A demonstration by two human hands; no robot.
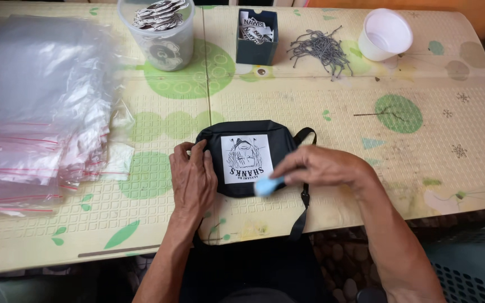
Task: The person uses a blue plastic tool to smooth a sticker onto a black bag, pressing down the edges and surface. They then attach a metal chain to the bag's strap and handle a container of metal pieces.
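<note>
- While your left hand (192, 178) lies flat with the fingers nearly straight, its fingertips press the left edge of the small black fabric pouch (248, 157); it pins rather than grips, with nothing closed inside it.
- Your right hand (321, 166) is curled loosely, thumb and fingers pinched on a small pale blue object (266, 186), blurred so you cannot tell what it is. It touches the pouch at the lower right corner of the white printed patch (246, 159).
- One pouch lies on the cream, green-patterned table (332, 112), just in front of you at the near edge, and carries one patch with a black line drawing.
- One black strap (303, 207) runs from the pouch's right side and hangs off the table edge toward 6 o'clock.
- At 9 o'clock from the pouch sits one stack of clear plastic bags with red strips (35, 112); the number of bags cannot be counted.
- At 11 o'clock stands one clear round plastic tub (158, 39) of round printed tags, too many to count.
- At 12 o'clock stands one dark teal square box (256, 39) holding printed paper labels.
- At 1 o'clock lies one loose heap of thin grey strings (321, 50), and beyond it, toward 2 o'clock, one white plastic cup (385, 33).
</note>
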